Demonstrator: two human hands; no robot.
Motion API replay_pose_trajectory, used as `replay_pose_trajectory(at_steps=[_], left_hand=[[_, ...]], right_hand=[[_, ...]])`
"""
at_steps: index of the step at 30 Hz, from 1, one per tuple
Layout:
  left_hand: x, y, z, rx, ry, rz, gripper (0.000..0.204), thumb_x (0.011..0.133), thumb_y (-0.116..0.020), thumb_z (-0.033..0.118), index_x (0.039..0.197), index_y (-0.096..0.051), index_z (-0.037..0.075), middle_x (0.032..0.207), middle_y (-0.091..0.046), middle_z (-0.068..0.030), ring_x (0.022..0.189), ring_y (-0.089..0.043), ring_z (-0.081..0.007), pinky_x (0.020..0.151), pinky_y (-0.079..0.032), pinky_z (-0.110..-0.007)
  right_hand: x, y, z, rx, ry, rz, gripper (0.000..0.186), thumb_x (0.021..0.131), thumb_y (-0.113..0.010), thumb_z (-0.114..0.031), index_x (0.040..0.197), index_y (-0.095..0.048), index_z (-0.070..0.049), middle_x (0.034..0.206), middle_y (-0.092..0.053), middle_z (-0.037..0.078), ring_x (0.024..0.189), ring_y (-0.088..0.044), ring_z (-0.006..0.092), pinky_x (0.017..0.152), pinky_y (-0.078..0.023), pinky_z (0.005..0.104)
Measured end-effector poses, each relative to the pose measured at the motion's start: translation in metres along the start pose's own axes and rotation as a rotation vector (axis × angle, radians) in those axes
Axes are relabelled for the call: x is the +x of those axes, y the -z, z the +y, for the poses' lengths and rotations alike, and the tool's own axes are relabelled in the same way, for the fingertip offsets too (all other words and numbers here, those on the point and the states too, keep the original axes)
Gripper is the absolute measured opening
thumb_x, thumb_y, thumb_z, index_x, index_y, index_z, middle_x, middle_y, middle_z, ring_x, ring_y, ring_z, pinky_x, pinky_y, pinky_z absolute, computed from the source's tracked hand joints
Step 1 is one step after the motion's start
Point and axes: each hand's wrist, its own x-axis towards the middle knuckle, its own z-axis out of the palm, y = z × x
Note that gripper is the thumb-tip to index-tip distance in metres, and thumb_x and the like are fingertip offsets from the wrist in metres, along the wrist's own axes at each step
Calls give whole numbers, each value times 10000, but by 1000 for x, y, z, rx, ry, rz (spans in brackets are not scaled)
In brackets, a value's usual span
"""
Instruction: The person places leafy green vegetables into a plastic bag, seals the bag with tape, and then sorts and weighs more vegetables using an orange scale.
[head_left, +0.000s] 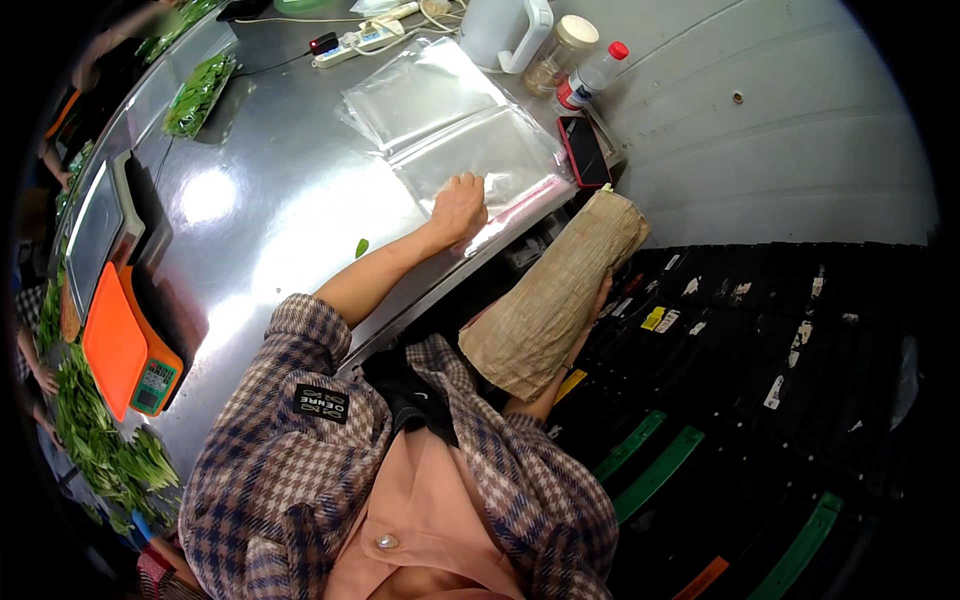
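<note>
My left hand (460, 207) rests on a stack of clear plastic bags (480, 150) near the table's edge. Its fingers are curled; whether they pinch a bag is hidden. A long, tan, wrinkled bundle (555, 295), narrower in the middle and wider at its ends, slants to the right of my body, beyond the table edge. Behind it, my right hand (604, 292) holds it from the far side, mostly hidden, with only a strip of the fingers showing. Next to the bags lies a dark phone with a red rim (584, 152).
An orange scale (130, 340) and a grey scale (105, 220) stand at left, near leafy greens (100, 430). A bagged bunch of greens (200, 95), power strip (365, 42), white jug (500, 35), jar (562, 55) and bottle (592, 78) line the back. Black crates (740, 330) fill the right.
</note>
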Motion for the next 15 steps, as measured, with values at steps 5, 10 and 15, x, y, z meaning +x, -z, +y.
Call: replay_pose_trajectory(at_steps=[5, 10, 15], left_hand=[[2, -1, -13, 18, 71, -25, 55, 687, -455, 19, 728, -481, -5, 741, -512, -173, 686, -531, -343, 567, -456, -419], [14, 25, -13, -304, 159, -157, 140, 704, -531, 108, 724, -563, -27, 742, -562, -202, 702, -551, -353, 619, -436, -414], [25, 68, -26, -366, 242, 19, 167, 746, -502, 114, 803, -620, 9, 754, -599, -182, 727, -578, -341, 649, -449, -384]], right_hand=[[30, -2, -14, 454, -491, -159, 593, 820, -425, -425, 1187, -344, 33, 1087, -477, 162, 894, -548, 213, 772, -470, 317], [72, -24, 9, 409, -630, -461, 515, 775, -557, -309, 1120, -431, 52, 966, -537, 116, 808, -548, 175, 708, -459, 261], [72, -88, -18, 363, -673, -836, 576, 747, -618, -206, 1196, -350, 35, 1037, -503, 93, 899, -504, 152, 757, -435, 258]])
